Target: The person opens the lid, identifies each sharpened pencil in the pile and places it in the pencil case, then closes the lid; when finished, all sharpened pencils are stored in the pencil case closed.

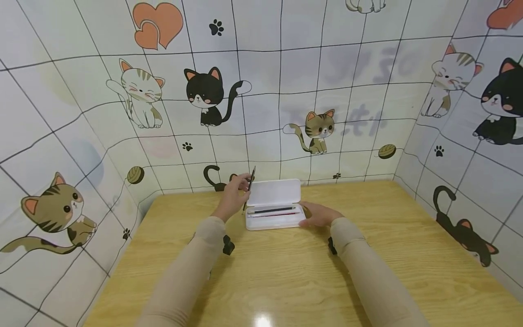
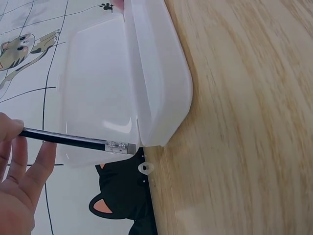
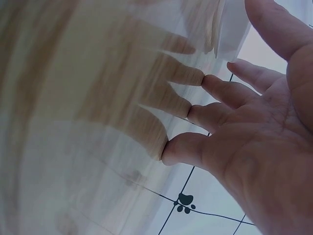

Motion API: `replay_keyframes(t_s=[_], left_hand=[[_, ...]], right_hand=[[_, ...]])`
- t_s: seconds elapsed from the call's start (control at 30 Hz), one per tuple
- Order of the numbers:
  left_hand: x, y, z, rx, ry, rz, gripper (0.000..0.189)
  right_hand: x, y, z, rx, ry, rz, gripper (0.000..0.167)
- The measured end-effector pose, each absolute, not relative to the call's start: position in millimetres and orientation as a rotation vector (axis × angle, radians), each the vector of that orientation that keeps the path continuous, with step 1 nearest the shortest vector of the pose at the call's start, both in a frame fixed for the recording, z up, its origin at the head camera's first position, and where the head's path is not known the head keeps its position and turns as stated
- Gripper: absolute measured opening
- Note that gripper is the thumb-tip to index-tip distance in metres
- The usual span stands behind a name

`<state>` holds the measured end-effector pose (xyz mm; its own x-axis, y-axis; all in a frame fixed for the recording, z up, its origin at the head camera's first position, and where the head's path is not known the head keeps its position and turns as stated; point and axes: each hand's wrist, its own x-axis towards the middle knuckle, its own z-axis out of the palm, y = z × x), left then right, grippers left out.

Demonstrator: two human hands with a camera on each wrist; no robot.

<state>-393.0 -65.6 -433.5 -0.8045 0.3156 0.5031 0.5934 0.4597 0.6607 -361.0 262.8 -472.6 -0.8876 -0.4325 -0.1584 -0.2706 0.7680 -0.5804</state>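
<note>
In the head view a white pencil case (image 1: 273,221) lies on the table with its lid (image 1: 274,192) tipped back towards the wall. Inside are a black pencil (image 1: 271,210) and a thin reddish one (image 1: 274,214). My left hand (image 1: 234,197) pinches another black pencil (image 1: 252,178), held steeply beside the case's left end. The left wrist view shows its metal ferrule and eraser end (image 2: 120,147) pointing away from the fingers. My right hand (image 1: 320,214) is at the case's right end, fingers extended; in the right wrist view the fingertips (image 3: 210,81) rest on the table.
The wooden table (image 1: 261,268) runs up to walls covered in a cat-and-grid print (image 1: 261,109) at the back and both sides. Dark wrist devices (image 1: 229,245) sit under the sleeves.
</note>
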Motion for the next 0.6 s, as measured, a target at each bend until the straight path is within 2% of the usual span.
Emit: replay_keyframes(t_s=[0.6], left_hand=[[-400,-54,-446,-0.762,-2.375,-1.259,0.050]], right_hand=[[-360,262,-473,-0.486,2.690,-0.791,0.076]])
